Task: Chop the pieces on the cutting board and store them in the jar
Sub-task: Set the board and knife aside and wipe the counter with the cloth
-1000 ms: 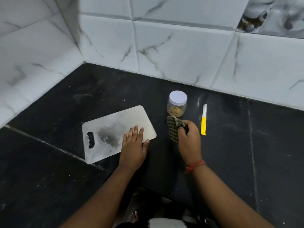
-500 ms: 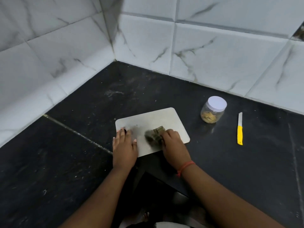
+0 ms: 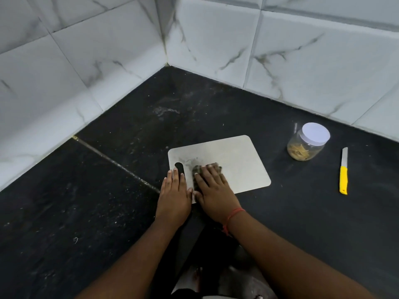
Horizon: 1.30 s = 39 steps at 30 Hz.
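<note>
My left hand [image 3: 174, 192] lies flat on the near left corner of the board [image 3: 235, 160], fingers straight, holding nothing, just beside the handle slot. My right hand [image 3: 212, 188] presses a checked cloth [image 3: 197, 170] onto the board, fingers spread over it. No pieces show on the board. The jar [image 3: 307, 143], lid on with chopped bits inside, stands to my right, nearer my right hand. Farther right lies the knife [image 3: 343, 172], long axis pointing away from me.
</note>
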{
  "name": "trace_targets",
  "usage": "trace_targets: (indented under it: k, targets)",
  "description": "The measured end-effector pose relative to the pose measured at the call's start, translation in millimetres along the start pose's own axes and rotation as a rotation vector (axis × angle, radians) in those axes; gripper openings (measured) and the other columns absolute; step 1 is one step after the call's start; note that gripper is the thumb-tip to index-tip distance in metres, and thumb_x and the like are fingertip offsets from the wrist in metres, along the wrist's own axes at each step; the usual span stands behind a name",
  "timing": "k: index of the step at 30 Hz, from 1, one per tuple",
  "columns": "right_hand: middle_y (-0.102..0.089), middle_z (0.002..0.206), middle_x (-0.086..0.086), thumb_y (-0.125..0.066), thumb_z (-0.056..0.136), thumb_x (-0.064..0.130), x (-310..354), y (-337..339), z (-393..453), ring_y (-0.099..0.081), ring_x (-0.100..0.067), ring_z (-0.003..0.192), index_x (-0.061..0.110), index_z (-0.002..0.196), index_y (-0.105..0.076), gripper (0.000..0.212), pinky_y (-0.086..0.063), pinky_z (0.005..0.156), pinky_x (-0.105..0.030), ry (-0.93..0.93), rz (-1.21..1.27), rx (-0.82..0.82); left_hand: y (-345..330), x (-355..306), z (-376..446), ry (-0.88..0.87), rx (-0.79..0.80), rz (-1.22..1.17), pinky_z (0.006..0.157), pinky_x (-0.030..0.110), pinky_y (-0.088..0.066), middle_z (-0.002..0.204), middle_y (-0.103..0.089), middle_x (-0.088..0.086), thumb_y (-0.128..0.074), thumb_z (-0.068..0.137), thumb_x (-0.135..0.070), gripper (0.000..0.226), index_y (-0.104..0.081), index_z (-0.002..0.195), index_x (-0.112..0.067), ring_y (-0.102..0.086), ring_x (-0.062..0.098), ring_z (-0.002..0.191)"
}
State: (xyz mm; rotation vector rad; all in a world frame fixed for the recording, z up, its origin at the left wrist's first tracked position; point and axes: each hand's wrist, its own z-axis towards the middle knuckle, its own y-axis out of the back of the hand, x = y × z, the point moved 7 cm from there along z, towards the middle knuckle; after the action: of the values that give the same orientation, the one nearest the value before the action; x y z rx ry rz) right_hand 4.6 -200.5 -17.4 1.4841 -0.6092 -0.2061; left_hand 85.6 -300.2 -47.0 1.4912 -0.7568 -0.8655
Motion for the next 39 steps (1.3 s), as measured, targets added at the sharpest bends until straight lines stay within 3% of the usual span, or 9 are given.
trace_targets:
  k: [3, 6, 10, 13, 15, 21, 27, 33, 39]
  targets:
    - [-0.023, 0.161, -0.005, -0.026, 0.098, 0.048, 10, -3, 4, -0.012, -0.024, 0.151, 0.022, 0.15, -0.036, 0.059, -0.018, 0.121, -0.047, 0.109, -0.031, -0.004, 0, -1, -2, -0.075, -0.01, 0.054, 0.122, 0.049, -0.021, 0.157, -0.03, 0.028, -0.023, 0.095, -0.034, 0.068, -0.037, 0.15, 0.004, -0.025, 0.041, 0.148]
    - [-0.027, 0.16, -0.004, -0.029, 0.098, 0.048, -2, 0, -1, -0.016, -0.022, 0.15, 0.023, 0.149, -0.039, 0.058, -0.023, 0.119, -0.045, 0.071, -0.061, -0.038, 0, -10, -5, -0.124, -0.03, -0.001, 0.122, 0.049, -0.024, 0.155, -0.032, 0.03, -0.028, 0.098, -0.033, 0.065, -0.038, 0.147, 0.008, -0.027, 0.04, 0.148]
    - [-0.027, 0.16, -0.006, -0.035, 0.097, 0.044, -10, -2, -16, -0.015, -0.025, 0.15, 0.02, 0.149, -0.039, 0.058, -0.022, 0.12, -0.047, -0.056, -0.048, -0.105, -8, -25, -11, -0.183, -0.017, -0.044, 0.123, 0.047, -0.022, 0.16, -0.023, 0.026, -0.025, 0.101, -0.034, 0.065, -0.03, 0.151, 0.007, -0.018, 0.035, 0.152]
    - [-0.023, 0.161, -0.005, -0.031, 0.099, 0.044, 0, -9, -12, -0.011, -0.023, 0.151, 0.02, 0.151, -0.035, 0.057, -0.019, 0.12, -0.047, -0.002, -0.047, -0.075, -14, -22, -11, -0.2, 0.006, -0.031, 0.123, 0.045, -0.019, 0.164, -0.015, 0.022, -0.019, 0.102, -0.032, 0.064, -0.021, 0.155, 0.004, -0.007, 0.03, 0.154]
    - [-0.025, 0.161, -0.004, -0.031, 0.098, 0.042, -8, -6, -5, -0.013, -0.023, 0.151, 0.022, 0.151, -0.036, 0.057, -0.022, 0.12, -0.047, 0.05, -0.083, -0.062, -11, -21, -11, -0.175, -0.013, -0.06, 0.123, 0.045, -0.022, 0.163, -0.02, 0.02, -0.023, 0.102, -0.032, 0.062, -0.027, 0.153, 0.003, -0.012, 0.029, 0.154]
    - [-0.021, 0.162, -0.009, -0.033, 0.097, 0.037, -77, 13, -5, -0.009, -0.029, 0.151, 0.018, 0.152, -0.032, 0.059, -0.023, 0.119, -0.05, -0.267, -0.099, -0.127, -3, -22, -13, -0.13, -0.062, -0.09, 0.123, 0.043, -0.023, 0.162, -0.027, 0.016, -0.03, 0.101, -0.03, 0.059, -0.037, 0.15, 0.001, -0.017, 0.026, 0.153]
    - [-0.02, 0.162, -0.005, -0.03, 0.099, 0.041, -18, -5, 5, -0.01, -0.023, 0.151, 0.021, 0.153, -0.031, 0.058, -0.021, 0.12, -0.047, 0.113, -0.099, -0.039, -2, -23, -11, -0.141, -0.073, -0.087, 0.123, 0.043, -0.023, 0.159, -0.032, 0.018, -0.03, 0.1, -0.028, 0.057, -0.041, 0.148, 0.002, -0.023, 0.027, 0.151]
    - [-0.02, 0.162, -0.009, -0.03, 0.098, 0.038, -92, 15, 2, -0.01, -0.029, 0.151, 0.018, 0.153, -0.03, 0.059, -0.022, 0.119, -0.05, -0.263, -0.096, -0.129, 1, -23, -12, -0.11, -0.081, -0.092, 0.123, 0.042, -0.02, 0.161, -0.03, 0.015, -0.03, 0.1, -0.027, 0.057, -0.041, 0.149, 0.0, -0.02, 0.023, 0.152]
    - [-0.023, 0.161, -0.005, -0.034, 0.098, 0.04, -7, -10, -2, -0.013, -0.024, 0.151, 0.019, 0.152, -0.034, 0.058, -0.022, 0.119, -0.049, 0.2, -0.081, -0.039, 4, -21, -14, -0.075, -0.089, -0.059, 0.123, 0.05, -0.017, 0.161, -0.031, 0.016, -0.034, 0.101, -0.027, 0.053, -0.045, 0.148, -0.004, -0.018, 0.027, 0.153]
